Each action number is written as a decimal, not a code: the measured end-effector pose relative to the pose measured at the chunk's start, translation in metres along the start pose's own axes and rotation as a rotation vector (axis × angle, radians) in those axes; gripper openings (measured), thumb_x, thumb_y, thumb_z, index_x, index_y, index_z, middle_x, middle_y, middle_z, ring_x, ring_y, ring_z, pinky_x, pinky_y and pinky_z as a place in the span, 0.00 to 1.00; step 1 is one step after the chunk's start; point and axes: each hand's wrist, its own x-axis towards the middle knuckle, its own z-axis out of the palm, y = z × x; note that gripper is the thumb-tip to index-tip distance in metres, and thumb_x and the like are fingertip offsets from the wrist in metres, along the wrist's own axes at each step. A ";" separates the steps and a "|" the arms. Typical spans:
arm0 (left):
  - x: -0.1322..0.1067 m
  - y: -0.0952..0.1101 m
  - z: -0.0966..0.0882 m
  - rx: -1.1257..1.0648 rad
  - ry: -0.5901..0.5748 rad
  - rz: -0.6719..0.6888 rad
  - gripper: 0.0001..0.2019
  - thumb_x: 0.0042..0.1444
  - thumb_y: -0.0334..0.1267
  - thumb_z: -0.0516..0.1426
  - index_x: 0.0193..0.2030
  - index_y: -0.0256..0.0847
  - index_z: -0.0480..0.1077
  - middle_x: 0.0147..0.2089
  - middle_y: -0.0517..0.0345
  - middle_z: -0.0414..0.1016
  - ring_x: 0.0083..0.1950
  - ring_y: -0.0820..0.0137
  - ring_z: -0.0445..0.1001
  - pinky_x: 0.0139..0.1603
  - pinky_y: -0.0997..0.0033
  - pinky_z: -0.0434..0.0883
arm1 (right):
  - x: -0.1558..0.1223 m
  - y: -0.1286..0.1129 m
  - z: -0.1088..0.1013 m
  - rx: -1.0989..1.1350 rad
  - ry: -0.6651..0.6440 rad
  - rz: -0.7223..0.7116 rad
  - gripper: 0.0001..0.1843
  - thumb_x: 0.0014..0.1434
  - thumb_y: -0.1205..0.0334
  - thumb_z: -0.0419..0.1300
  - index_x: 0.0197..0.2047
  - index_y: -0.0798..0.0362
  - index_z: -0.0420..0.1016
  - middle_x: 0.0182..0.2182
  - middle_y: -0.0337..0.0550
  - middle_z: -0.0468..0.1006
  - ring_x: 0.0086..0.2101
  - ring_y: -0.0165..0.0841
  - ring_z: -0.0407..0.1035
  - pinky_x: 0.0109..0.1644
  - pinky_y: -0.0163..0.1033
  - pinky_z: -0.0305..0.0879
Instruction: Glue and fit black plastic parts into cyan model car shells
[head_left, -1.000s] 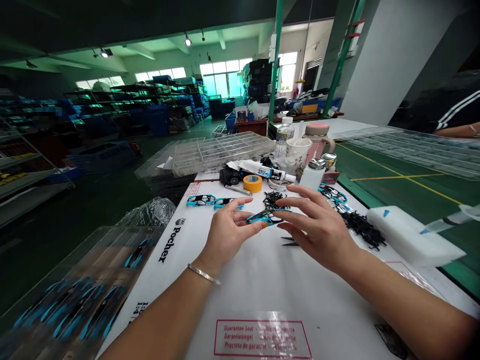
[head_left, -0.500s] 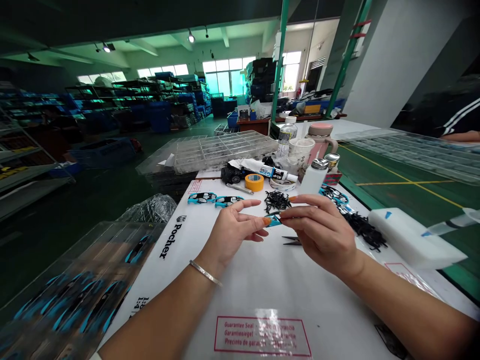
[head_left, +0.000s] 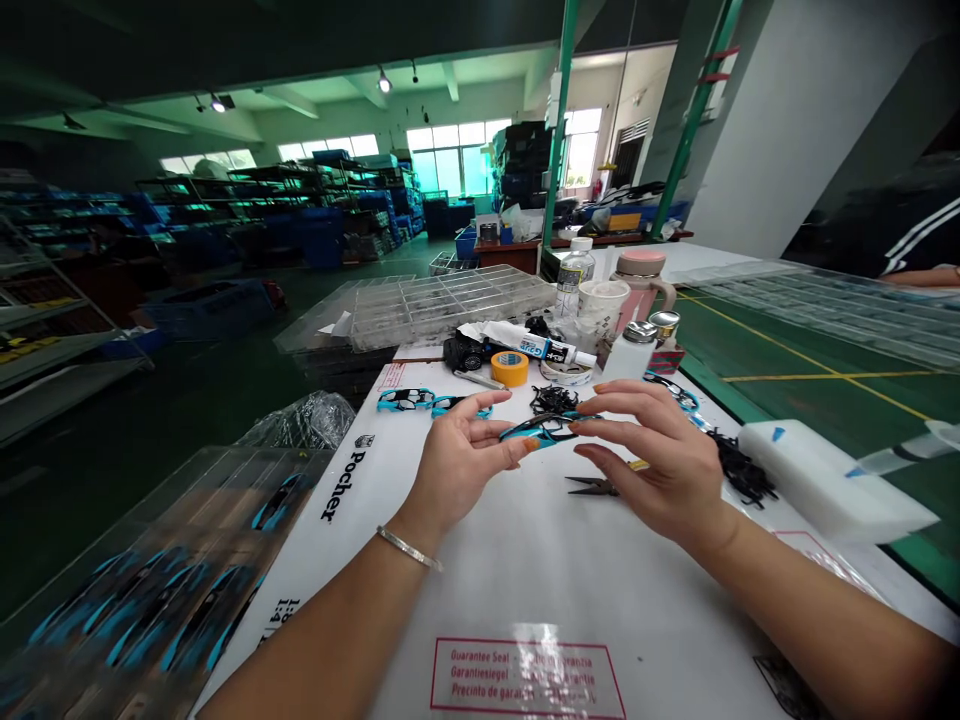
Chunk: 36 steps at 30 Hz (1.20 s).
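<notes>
My left hand (head_left: 457, 450) is closed on a blue-and-black model car body shell (head_left: 536, 432), with the thumb on its near edge. My right hand (head_left: 660, 455) has its fingers stretched over the shell's right end and its thumb apart, below them. The fingertips seem to touch the shell there. Just behind lies a pile of small black parts (head_left: 553, 400). Pliers (head_left: 592, 486) with dark jaws lie on the table beneath my right hand, their handles mostly hidden. Two similar blue-and-black shells (head_left: 405, 400) lie in a row to the left, one partly behind my left hand.
At the table's back are yellow tape (head_left: 509, 369), a glue tube (head_left: 529, 343), a white pump bottle (head_left: 630, 350) and a pink mug (head_left: 641, 285). A white foam block (head_left: 825, 480) with a syringe (head_left: 911, 450) stands right. A tray of shells (head_left: 150, 590) sits lower left.
The shell has turned, so more of its length shows. My right thumb has moved away from its fingertips, and more of the pliers is uncovered.
</notes>
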 end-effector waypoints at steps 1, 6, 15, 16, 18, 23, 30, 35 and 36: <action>0.000 0.000 0.000 0.012 0.011 0.000 0.34 0.45 0.39 0.70 0.59 0.38 0.66 0.42 0.50 0.80 0.39 0.67 0.80 0.38 0.71 0.78 | 0.000 0.000 -0.001 -0.005 0.007 0.024 0.14 0.58 0.73 0.65 0.47 0.50 0.75 0.44 0.46 0.76 0.49 0.42 0.68 0.54 0.51 0.66; -0.004 -0.001 0.003 0.079 0.034 0.013 0.35 0.43 0.40 0.71 0.59 0.42 0.67 0.44 0.53 0.80 0.43 0.66 0.80 0.45 0.70 0.78 | -0.004 0.001 0.002 0.081 -0.035 0.274 0.17 0.63 0.65 0.62 0.55 0.47 0.71 0.51 0.44 0.73 0.53 0.40 0.66 0.58 0.48 0.63; -0.009 -0.003 0.008 0.076 0.068 0.149 0.33 0.44 0.37 0.71 0.59 0.42 0.68 0.50 0.51 0.79 0.51 0.63 0.78 0.50 0.69 0.78 | -0.011 0.008 0.015 0.355 -0.259 0.721 0.22 0.62 0.49 0.62 0.57 0.47 0.72 0.50 0.42 0.75 0.49 0.41 0.70 0.52 0.45 0.66; -0.009 -0.003 0.008 0.074 0.064 0.150 0.33 0.45 0.38 0.71 0.59 0.42 0.68 0.50 0.51 0.79 0.51 0.63 0.78 0.50 0.69 0.78 | -0.011 0.009 0.016 0.371 -0.249 0.718 0.22 0.61 0.49 0.63 0.56 0.48 0.72 0.49 0.42 0.76 0.48 0.41 0.70 0.51 0.44 0.66; -0.011 -0.003 0.009 0.077 0.056 0.147 0.33 0.45 0.39 0.70 0.59 0.42 0.69 0.50 0.51 0.79 0.51 0.61 0.78 0.50 0.67 0.78 | -0.011 0.010 0.016 0.395 -0.218 0.701 0.21 0.60 0.51 0.64 0.54 0.49 0.73 0.48 0.43 0.76 0.47 0.40 0.71 0.50 0.44 0.66; -0.015 -0.002 0.011 0.095 0.058 0.166 0.31 0.47 0.41 0.70 0.58 0.40 0.70 0.52 0.49 0.78 0.52 0.59 0.77 0.50 0.65 0.79 | -0.009 0.006 0.013 0.397 -0.152 0.671 0.19 0.58 0.55 0.66 0.51 0.51 0.74 0.44 0.43 0.78 0.44 0.38 0.72 0.48 0.42 0.68; -0.016 -0.001 0.011 0.202 0.077 0.204 0.30 0.47 0.42 0.69 0.58 0.42 0.71 0.52 0.52 0.78 0.57 0.60 0.75 0.53 0.66 0.78 | -0.010 0.004 0.012 0.395 -0.110 0.649 0.19 0.56 0.59 0.67 0.51 0.50 0.74 0.44 0.40 0.78 0.43 0.34 0.72 0.48 0.38 0.67; -0.016 0.001 0.011 0.251 0.092 0.212 0.31 0.47 0.41 0.70 0.59 0.43 0.71 0.53 0.53 0.78 0.58 0.61 0.75 0.53 0.68 0.78 | -0.010 0.004 0.015 0.429 -0.094 0.675 0.19 0.54 0.60 0.67 0.50 0.50 0.74 0.43 0.40 0.78 0.42 0.35 0.73 0.45 0.37 0.68; -0.016 0.001 0.011 0.252 0.093 0.213 0.31 0.47 0.41 0.70 0.59 0.42 0.71 0.53 0.53 0.77 0.57 0.60 0.75 0.53 0.68 0.78 | -0.010 0.004 0.015 0.430 -0.094 0.676 0.19 0.54 0.60 0.67 0.50 0.51 0.74 0.42 0.41 0.78 0.42 0.35 0.73 0.45 0.37 0.68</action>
